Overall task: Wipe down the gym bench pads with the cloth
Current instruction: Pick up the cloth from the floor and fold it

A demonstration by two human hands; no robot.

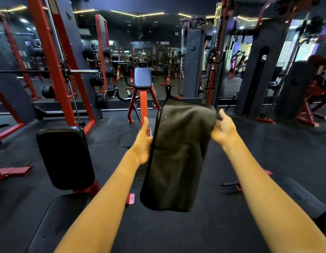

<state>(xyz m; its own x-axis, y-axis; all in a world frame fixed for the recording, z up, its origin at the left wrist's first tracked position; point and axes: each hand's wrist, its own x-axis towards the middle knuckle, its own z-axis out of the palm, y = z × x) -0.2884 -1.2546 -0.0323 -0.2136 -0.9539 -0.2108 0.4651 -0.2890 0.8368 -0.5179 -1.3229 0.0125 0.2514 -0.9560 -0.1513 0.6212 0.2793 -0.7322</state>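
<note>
Head camera: both hands hold the dark cloth (178,156) up in the air, spread flat, likely to get it ready for wiping. The left hand (143,143) grips its left edge, with the fingers hidden behind. The right hand (224,128) pinches the top right corner. The black back pad (65,157) and seat pad (54,225) sit low on the left, well apart from the cloth.

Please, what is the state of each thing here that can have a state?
cloth: held up by both hands, hanging, touches no pad.
left hand: grips the cloth's left edge.
right hand: holds the cloth's upper right corner.
back pad: raised, slanted, untouched.
seat pad: untouched.
</note>
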